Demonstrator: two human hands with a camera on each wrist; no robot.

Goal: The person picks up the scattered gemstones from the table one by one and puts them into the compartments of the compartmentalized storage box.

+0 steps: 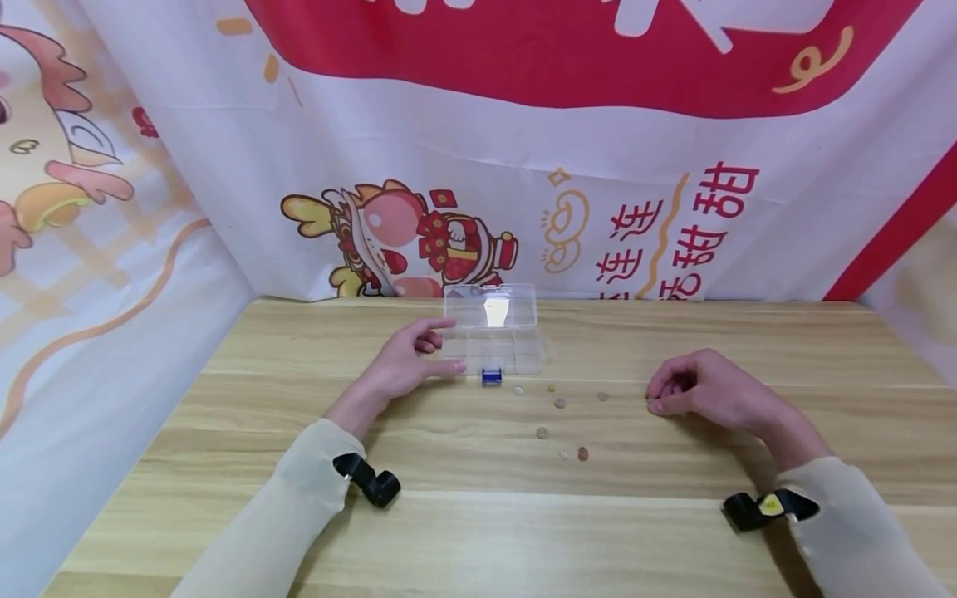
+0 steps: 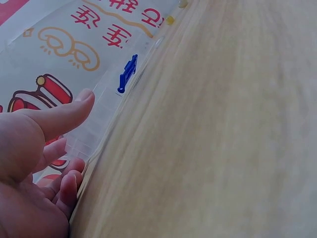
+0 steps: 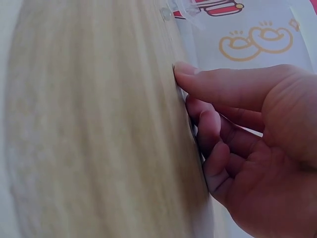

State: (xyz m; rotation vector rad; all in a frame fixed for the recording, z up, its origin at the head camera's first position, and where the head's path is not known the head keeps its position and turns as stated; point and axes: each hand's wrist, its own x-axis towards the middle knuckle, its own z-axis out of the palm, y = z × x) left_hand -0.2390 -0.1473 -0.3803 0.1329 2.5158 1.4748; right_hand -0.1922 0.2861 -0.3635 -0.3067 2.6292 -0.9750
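A clear plastic compartment box (image 1: 493,349) with a blue latch (image 1: 491,377) stands near the back of the table, its lid raised. At its left side is my left hand (image 1: 404,361), thumb by the front left corner and index finger stretched along toward the hinge. In the left wrist view that thumb extends straight while the other fingers bend loosely beside the box. Farther right, my right hand (image 1: 703,390) pinches a small pebble (image 1: 650,403) at the tabletop between thumb and fingertip; the fingers mostly cover it. The remaining fingers of that hand curl inward.
Several small pebbles lie scattered between the hands, among them a reddish-brown one (image 1: 582,453), a grey one (image 1: 559,403) and a yellow one (image 1: 552,388). A printed cloth (image 1: 478,124) hangs behind the wooden table (image 1: 486,531).
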